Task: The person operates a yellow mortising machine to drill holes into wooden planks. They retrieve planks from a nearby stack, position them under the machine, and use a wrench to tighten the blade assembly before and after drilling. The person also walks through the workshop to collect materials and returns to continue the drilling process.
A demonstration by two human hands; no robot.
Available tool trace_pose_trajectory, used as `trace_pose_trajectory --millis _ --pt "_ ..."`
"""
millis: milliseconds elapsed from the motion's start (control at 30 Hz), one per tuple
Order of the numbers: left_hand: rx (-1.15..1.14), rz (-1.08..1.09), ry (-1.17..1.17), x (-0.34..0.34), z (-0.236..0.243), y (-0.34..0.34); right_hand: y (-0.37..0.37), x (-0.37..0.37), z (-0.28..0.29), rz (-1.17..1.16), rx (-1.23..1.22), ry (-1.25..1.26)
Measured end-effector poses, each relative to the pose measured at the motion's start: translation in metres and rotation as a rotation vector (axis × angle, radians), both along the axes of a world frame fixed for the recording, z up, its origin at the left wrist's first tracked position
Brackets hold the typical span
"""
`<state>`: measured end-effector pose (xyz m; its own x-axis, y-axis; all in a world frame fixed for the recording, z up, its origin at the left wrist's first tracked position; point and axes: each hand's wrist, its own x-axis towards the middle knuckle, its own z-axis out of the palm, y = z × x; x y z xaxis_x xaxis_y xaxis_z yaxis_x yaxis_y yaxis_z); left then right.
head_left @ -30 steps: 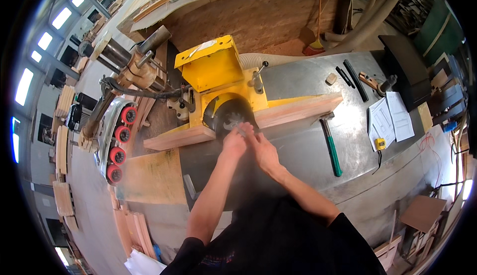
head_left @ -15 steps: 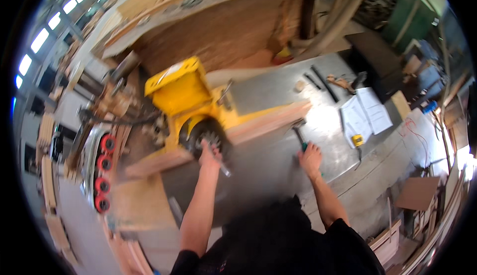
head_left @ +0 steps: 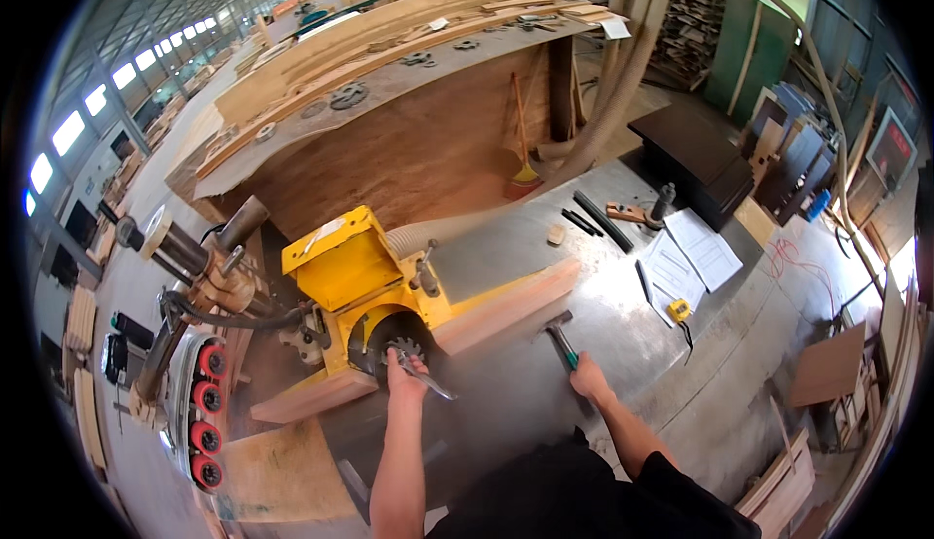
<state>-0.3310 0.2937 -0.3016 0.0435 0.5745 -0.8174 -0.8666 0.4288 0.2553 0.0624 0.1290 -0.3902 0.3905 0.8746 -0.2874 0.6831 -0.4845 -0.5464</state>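
Note:
My left hand (head_left: 403, 381) is closed around a shiny metal wrench (head_left: 438, 388), its free end pointing right and down. That hand is at the toothed cutter head (head_left: 407, 346) in the round opening of a yellow machine housing (head_left: 352, 269); its fingers partly hide where the wrench meets the cutter. My right hand (head_left: 588, 379) grips a hammer (head_left: 561, 339) by its green handle, the head low over the metal table (head_left: 496, 383). Wooden fence boards (head_left: 511, 307) stand on both sides of the opening.
A power feeder with red rollers (head_left: 206, 398) hangs at the left. Farther right on the table are black bars (head_left: 603, 221), paper sheets (head_left: 702, 252), a yellow tape measure (head_left: 678, 310) and a dark box (head_left: 691, 160). Behind stands a long bench (head_left: 389, 72) with loose parts.
The view has tilted up, showing more of the hall. My right hand and the hammer have shifted slightly left and lower in the picture; my left hand stays at the cutter with the wrench.

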Motion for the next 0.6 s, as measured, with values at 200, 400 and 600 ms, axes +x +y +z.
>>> trace_pose_trajectory --millis 200,400,600 --pt "0.036 0.11 0.181 0.011 -0.018 -0.005 -0.031 -0.01 0.018 -0.083 0.045 0.128" --pt "0.06 0.195 0.261 0.017 -0.025 -0.008 -0.062 -0.018 0.04 -0.126 0.124 0.446" --pt "0.163 0.057 0.183 0.005 -0.009 -0.013 -0.045 -0.023 0.079 -0.352 0.068 0.767"
